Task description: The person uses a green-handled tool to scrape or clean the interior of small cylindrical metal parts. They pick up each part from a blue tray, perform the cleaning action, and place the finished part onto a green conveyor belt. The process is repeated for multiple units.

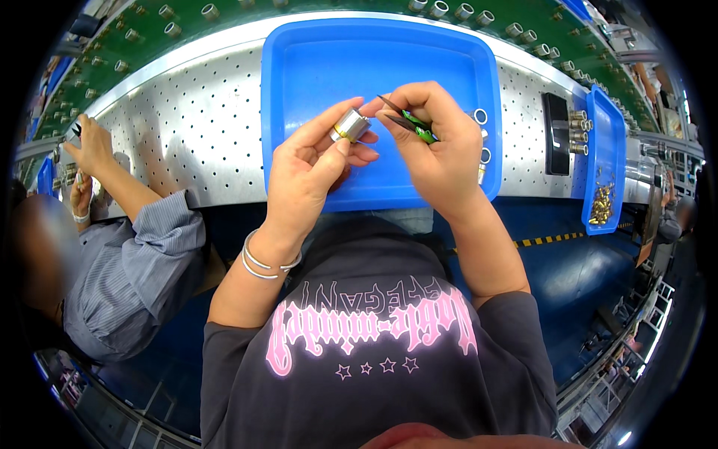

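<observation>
Above the blue tray [329, 56], my left hand [303, 168] grips a short silver metal cylinder [353, 123] between thumb and fingers. A gold-coloured ring shows at its lower end, and a small pin sticks out at the other. My right hand [447, 146] is closed round black and green tweezers [413, 124]. Their two dark arms stand apart and point left toward the cylinder. The right index fingertip is close by the cylinder; whether it touches cannot be made out. Part of the tweezers is hidden in the right palm.
Several metal cylinders [485, 156] sit along the tray's right side. Farther right on the perforated metal bench [520, 150] lie a black phone [556, 135] and a narrow blue tray [609, 142] with small brass parts. A green conveyor [314, 6] carries cylinders behind. At left, a co-worker's hand [93, 146] works.
</observation>
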The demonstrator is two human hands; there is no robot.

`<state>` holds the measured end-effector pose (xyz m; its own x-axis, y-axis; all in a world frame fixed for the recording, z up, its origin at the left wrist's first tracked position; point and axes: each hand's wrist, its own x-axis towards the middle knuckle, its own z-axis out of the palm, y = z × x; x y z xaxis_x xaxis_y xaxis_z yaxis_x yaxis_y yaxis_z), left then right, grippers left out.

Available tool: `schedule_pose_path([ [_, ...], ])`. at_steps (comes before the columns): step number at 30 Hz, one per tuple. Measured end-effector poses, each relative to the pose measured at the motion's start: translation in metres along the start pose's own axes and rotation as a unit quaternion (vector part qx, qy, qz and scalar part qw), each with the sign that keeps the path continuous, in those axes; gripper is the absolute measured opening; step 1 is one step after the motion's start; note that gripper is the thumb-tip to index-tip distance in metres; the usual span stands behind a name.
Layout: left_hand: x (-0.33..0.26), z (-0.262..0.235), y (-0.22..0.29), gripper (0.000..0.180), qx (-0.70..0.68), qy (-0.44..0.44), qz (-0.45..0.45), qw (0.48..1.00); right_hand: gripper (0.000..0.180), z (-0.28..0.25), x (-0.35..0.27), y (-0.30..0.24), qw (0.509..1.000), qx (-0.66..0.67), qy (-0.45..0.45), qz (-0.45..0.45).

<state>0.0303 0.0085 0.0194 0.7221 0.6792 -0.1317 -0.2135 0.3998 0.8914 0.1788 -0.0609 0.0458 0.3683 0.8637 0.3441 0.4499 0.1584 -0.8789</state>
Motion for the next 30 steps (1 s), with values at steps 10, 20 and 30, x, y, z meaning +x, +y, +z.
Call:
schedule_pose_path([
  [10,0.001,0.001,0.009,0.046,-0.059,0.063,-0.008,0.996,0.023,-0.006,0.003,-0.008,0.998,-0.056,-0.006,-0.018],
  [20,0.000,0.003,0.009,0.046,-0.071,0.046,0.030,0.996,0.015,0.002,-0.004,0.007,0.996,-0.087,-0.005,-0.035],
  [30,0.002,0.006,0.008,0.047,-0.083,0.041,0.028,0.995,0.014,0.000,-0.003,0.007,0.996,-0.085,0.001,-0.038],
])
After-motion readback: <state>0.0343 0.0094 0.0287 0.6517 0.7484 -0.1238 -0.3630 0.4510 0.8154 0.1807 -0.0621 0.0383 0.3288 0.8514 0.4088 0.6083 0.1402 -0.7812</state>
